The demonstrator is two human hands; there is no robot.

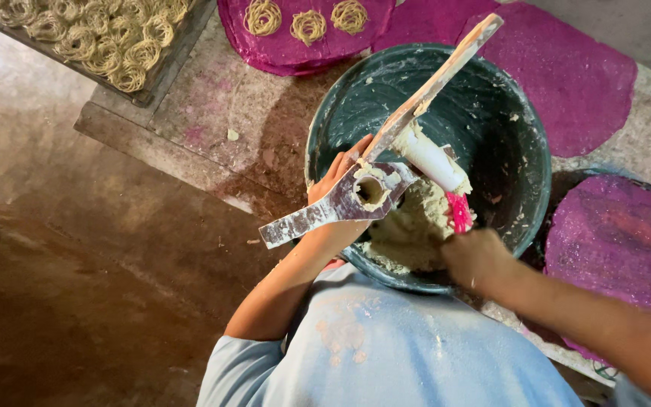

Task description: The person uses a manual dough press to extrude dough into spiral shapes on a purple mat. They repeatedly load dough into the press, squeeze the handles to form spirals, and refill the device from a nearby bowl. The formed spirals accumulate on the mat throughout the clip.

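My left hand (338, 172) grips a dough-smeared metal and wood noodle press (340, 205) from below and holds it over a dark green bucket (518, 128). The press's round barrel opening (371, 191) faces up, and its long wooden lever (438, 79) slants to the upper right. My right hand (478, 258) is closed on a pink-handled tool (459, 212) whose pale, dough-coated end (431, 157) lies beside the barrel. A mass of pale dough (408, 237) lies in the bucket under both hands.
Magenta round mats (566, 75) lie around the bucket; one at the top (295, 45) carries three noodle coils. Another magenta mat (619, 249) is at right. A tray (161, 75) of several noodle coils stands top left. Brown floor stretches at left.
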